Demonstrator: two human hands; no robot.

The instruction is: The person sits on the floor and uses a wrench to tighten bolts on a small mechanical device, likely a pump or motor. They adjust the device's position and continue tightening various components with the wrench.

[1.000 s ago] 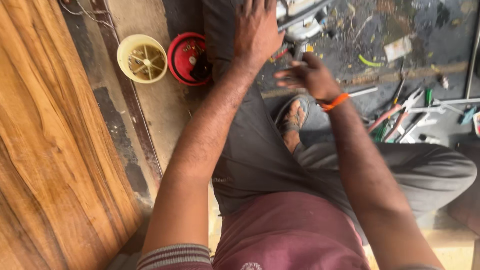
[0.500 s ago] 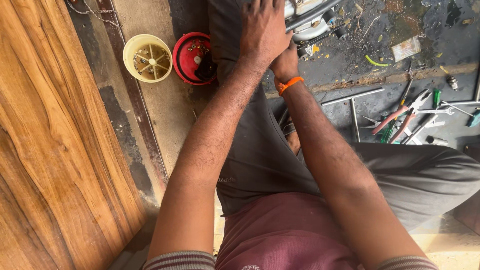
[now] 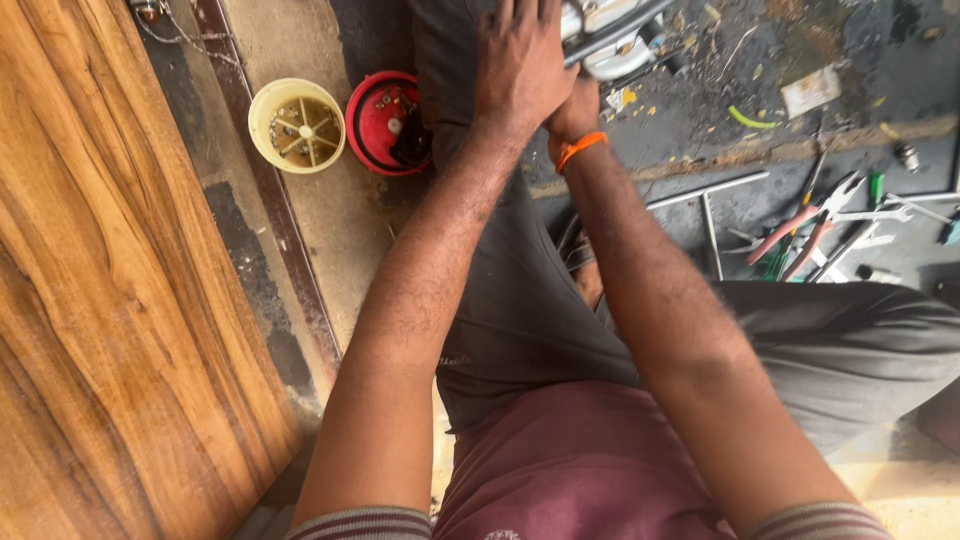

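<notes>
Grimy concrete floor (image 3: 700,140) fills the upper part of the head view, with a varnished wooden panel (image 3: 110,300) along the left side. I sit on the floor in dark trousers (image 3: 520,310).

My left hand (image 3: 520,65) lies spread, palm down, over my raised knee, its fingertips reaching a white and metal machine part (image 3: 610,35) at the top edge. My right hand (image 3: 575,105) is tucked under the left one; only the wrist with one orange band (image 3: 578,150) shows, so I cannot tell whether it is clenched or spread.

Handling, as I judge it: the machine part looks rigid, metallic and fairly heavy, probably greasy and therefore slippery. The projecting bar offers the firmest purchase; the white housing seems less secure.

Count:
- One yellow round tub (image 3: 297,125) and one red round tub (image 3: 390,120), side by side, both holding small hardware.
- One pair of red-handled pliers (image 3: 805,228).
- One T-shaped metal rod (image 3: 708,200).
- Several spanners and drivers (image 3: 880,215), too cluttered to number.
- One green scrap (image 3: 750,120).
</notes>
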